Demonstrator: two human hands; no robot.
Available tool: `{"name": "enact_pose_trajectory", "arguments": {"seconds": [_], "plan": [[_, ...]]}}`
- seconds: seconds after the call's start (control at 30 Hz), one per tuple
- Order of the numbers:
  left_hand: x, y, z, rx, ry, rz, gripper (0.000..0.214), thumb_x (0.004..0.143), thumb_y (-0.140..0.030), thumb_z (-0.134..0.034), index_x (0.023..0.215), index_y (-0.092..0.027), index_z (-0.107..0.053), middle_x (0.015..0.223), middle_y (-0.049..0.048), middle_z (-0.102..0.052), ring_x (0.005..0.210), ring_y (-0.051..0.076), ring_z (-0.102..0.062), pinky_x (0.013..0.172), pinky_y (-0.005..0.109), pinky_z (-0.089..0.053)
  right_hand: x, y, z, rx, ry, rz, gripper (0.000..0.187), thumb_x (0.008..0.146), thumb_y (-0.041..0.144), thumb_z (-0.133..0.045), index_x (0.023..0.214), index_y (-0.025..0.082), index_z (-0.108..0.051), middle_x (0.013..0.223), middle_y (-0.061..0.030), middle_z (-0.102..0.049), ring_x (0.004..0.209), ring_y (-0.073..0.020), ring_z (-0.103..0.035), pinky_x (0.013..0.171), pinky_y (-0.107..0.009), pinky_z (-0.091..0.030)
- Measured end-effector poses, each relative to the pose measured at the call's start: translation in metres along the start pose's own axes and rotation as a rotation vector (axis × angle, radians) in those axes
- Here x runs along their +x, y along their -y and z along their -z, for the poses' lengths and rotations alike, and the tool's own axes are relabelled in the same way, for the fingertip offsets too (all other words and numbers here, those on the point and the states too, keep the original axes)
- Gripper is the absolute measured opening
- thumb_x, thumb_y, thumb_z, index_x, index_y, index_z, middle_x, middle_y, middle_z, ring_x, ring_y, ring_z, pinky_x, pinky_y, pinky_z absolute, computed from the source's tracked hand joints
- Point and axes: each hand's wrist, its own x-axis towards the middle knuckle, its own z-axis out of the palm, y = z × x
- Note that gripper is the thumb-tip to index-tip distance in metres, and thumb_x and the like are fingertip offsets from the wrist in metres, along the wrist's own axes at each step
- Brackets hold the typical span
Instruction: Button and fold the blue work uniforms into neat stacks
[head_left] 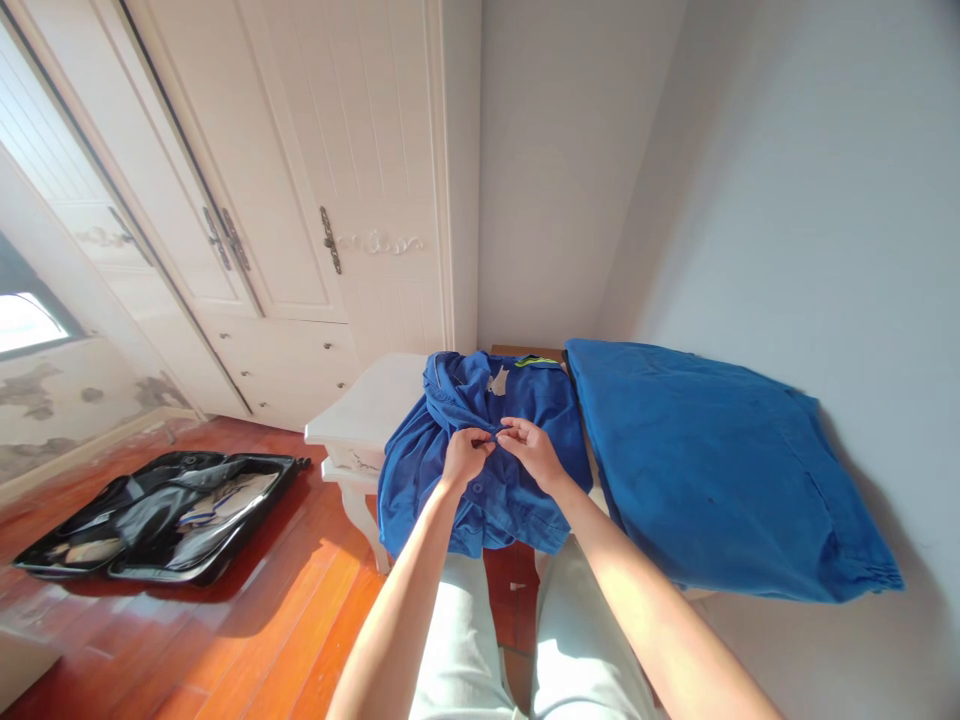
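A crumpled blue work jacket point(536, 400) is spread over a white table, its lower part hanging past the near edge. It has a button front, a pale patch inside and a yellow-green stripe at the far side. My left hand point(466, 457) pinches the cloth at the front opening. Right beside it, my right hand point(534, 450) is closed on the same edge, fingertips nearly touching those of the left. Whether a button lies between the fingertips is too small to tell. A button point(478, 488) shows on the cloth just below the hands.
Folded blue trousers point(720, 470) lie to the right, against the wall. The white table point(375, 400) shows its left end. An open black suitcase point(157, 515) with clothes in it rests on the wooden floor point(300, 620). A white wardrobe point(285, 150) stands behind.
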Motion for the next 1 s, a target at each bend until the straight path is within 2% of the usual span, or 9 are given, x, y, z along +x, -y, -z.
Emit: {"name": "enact_pose_trajectory", "arguments": {"seconds": [0.3,0.6,0.8,1.0], "plan": [[0.0009,0.0021,0.0041,-0.062,0.059,0.003,0.012,0.070,-0.022,-0.066,0.074,-0.013,-0.072,0.070,0.0030,-0.070,0.065,0.016,-0.060,0.058,0.023,-0.042,0.0000,0.0029,0.0009,0.025,0.029,-0.020,0.041,0.070,0.036,-0.074,0.107,0.019,-0.066,0.090,-0.0049,-0.074,0.091,-0.0223,-0.069,0.089,-0.039,-0.052],[0.0026,0.0051,0.0042,-0.050,0.089,-0.029,0.011,0.068,-0.013,-0.064,0.073,-0.013,-0.073,0.071,0.0035,-0.070,0.068,0.016,-0.061,0.062,0.023,-0.044,0.0028,0.0034,0.0055,0.029,0.108,-0.040,0.039,0.067,0.032,-0.075,0.103,0.018,-0.067,0.084,-0.0029,-0.073,0.078,-0.0179,-0.068,0.076,-0.033,-0.054],[0.0022,0.0038,0.0045,-0.041,0.078,-0.018,0.012,0.068,-0.015,-0.063,0.074,-0.013,-0.074,0.070,0.0030,-0.070,0.067,0.017,-0.061,0.062,0.024,-0.044,0.0054,0.0000,0.0067,0.017,0.071,-0.001,0.046,0.064,0.031,-0.079,0.106,0.020,-0.063,0.088,-0.0026,-0.071,0.082,-0.0181,-0.068,0.078,-0.033,-0.055],[0.0019,0.0030,0.0033,-0.054,0.059,0.012,0.011,0.068,-0.016,-0.064,0.072,-0.013,-0.073,0.070,0.0030,-0.069,0.066,0.016,-0.060,0.061,0.024,-0.044,0.0058,-0.0007,0.0062,-0.026,0.054,0.009,0.041,0.065,0.030,-0.078,0.102,0.020,-0.064,0.085,-0.0035,-0.072,0.082,-0.0194,-0.068,0.080,-0.036,-0.055]]}}
